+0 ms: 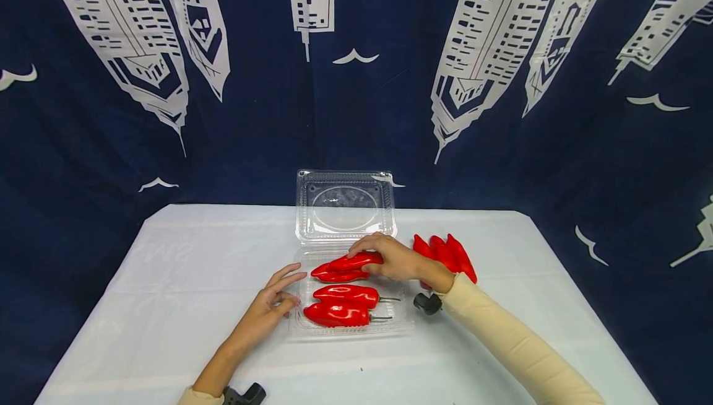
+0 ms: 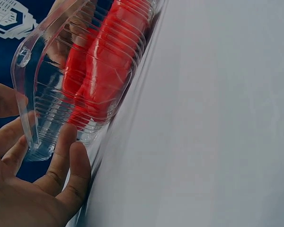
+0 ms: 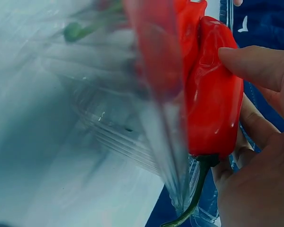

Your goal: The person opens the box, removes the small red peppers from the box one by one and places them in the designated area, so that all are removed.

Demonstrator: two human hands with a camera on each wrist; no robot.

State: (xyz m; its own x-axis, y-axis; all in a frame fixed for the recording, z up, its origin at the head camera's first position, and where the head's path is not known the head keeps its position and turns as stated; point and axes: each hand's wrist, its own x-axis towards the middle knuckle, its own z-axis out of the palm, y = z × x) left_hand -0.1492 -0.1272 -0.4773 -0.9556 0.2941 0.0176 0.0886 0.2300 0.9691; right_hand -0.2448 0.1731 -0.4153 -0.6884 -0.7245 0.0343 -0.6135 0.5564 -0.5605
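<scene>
A clear plastic clamshell box (image 1: 402, 327) lies with its lid (image 1: 345, 177) raised at the back. Two red peppers (image 1: 340, 314) rest side by side in its front half, green stems to the right. Over the back half, my right hand (image 1: 392, 259) pinches another red pepper (image 1: 353, 262) between thumb and fingers, against a red pepper (image 1: 337, 277) just in front. The right wrist view shows the held pepper (image 3: 215, 99) with its dark green stem hanging down. My left hand (image 1: 262, 315) touches the box's left side, fingers spread along the ribbed wall (image 2: 52, 113).
Three red peppers (image 1: 459, 256) lie on the white tablecloth (image 1: 167, 293) right of the box, partly behind the right wrist. Black wrist cameras (image 1: 427, 303) are on both arms. A dark blue printed curtain (image 1: 356, 120) hangs behind the table.
</scene>
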